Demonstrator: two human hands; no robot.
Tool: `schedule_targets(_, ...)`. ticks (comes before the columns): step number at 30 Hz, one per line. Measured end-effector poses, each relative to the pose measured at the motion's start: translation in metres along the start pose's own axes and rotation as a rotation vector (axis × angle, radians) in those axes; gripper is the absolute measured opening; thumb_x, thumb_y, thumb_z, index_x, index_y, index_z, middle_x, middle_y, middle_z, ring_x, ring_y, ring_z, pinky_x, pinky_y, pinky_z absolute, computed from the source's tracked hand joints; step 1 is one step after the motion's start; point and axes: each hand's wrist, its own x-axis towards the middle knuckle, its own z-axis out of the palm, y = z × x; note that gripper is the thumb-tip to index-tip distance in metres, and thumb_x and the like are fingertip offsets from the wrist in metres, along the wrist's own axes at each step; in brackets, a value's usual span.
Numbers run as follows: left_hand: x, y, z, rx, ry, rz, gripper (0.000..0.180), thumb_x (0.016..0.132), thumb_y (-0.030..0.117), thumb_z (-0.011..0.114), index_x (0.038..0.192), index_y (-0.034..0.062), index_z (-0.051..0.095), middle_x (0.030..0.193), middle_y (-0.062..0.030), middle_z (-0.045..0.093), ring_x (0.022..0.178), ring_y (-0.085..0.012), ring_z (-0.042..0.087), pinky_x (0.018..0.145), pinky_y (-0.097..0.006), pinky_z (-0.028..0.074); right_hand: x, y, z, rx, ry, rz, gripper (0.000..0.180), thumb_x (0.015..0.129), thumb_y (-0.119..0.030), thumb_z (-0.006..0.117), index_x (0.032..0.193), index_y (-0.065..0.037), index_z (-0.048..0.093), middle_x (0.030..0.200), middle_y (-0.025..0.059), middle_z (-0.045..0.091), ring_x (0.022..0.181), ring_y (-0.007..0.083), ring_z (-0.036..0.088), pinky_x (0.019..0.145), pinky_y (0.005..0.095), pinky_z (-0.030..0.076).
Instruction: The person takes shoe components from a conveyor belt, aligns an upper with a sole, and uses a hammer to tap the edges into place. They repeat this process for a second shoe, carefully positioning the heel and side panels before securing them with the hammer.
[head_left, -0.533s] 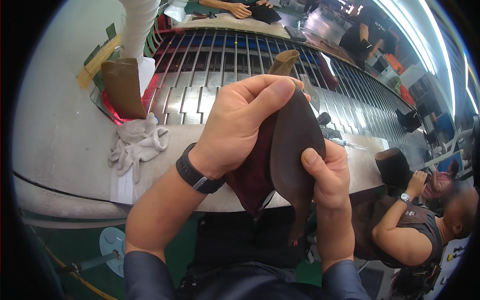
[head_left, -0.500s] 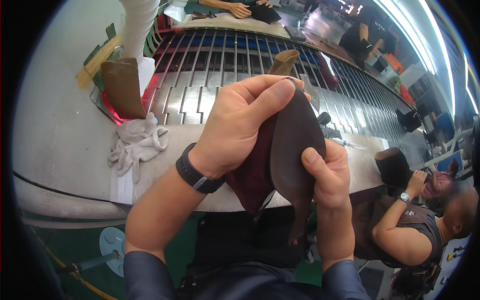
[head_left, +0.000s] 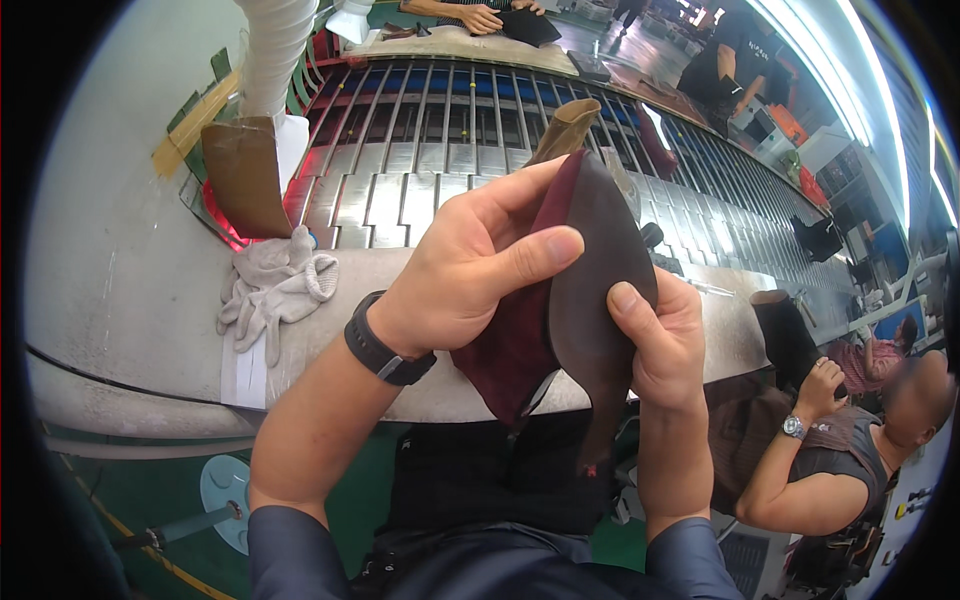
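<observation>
Off to the left, a pair of pale grey knitted gloves (head_left: 275,285) lies on the worn grey tabletop (head_left: 315,350). Next, the left hand (head_left: 455,275): its fingers grasp the burgundy, suede-looking upper (head_left: 505,340), tucked partly out of sight behind it, thumb reaching across to the sole's edge. And here, centre stage, is the burgundy shoe with a pointed toe, held in the air above the tabletop's near edge, its smooth dark brown sole (head_left: 602,235) turned up, toe away from the body, slim dark heel (head_left: 600,430) hanging nearest. Looks light; the upper seems soft and easily creased or marked, the sole firmer and perhaps a touch slippery. Best hold, I'd say: along both sole edges, sparing the nap and the slender heel. On the right, the right hand (head_left: 670,345) grips exactly such an edge, thumb pressed on the sole, other fingers mostly hidden underneath.
</observation>
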Motion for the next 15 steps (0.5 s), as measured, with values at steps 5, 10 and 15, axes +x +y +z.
schedule_targets(5,-0.008,0.007,0.006,0.016,-0.070,-0.002,0.089,0.102,0.018,0.078,0.170,-0.0071,0.025,0.172,-0.0238,0.041,0.155,-0.0296,0.047,0.130,-0.045,0.037,-0.003,-0.004,0.004,-0.017,0.054,0.009,0.033,0.111,-0.017,0.068,0.130,0.009,0.071,0.111,0.0100,0.080,0.096,0.0123,0.074,0.085,0.0274,0.061)
schedule_targets(10,-0.020,0.016,0.011,0.033,-0.045,-0.046,0.095,0.096,0.010,0.081,0.170,-0.0062,0.024,0.172,-0.0245,0.040,0.156,-0.0311,0.046,0.131,-0.045,0.035,-0.011,-0.011,0.012,-0.136,0.066,0.031,0.030,0.110,-0.016,0.069,0.126,0.010,0.072,0.105,0.0082,0.079,0.091,0.0100,0.072,0.080,0.0267,0.059)
schedule_targets(15,-0.064,0.046,0.029,0.080,0.225,-0.080,0.074,0.103,0.023,0.074,0.162,-0.0043,0.039,0.159,-0.0279,0.054,0.149,-0.0356,0.054,0.126,-0.050,0.043,-0.053,0.010,0.026,-0.218,0.044,-0.002,0.030,0.109,-0.025,0.070,0.107,0.005,0.074,0.085,0.0033,0.073,0.077,0.0084,0.064,0.066,0.0283,0.051)
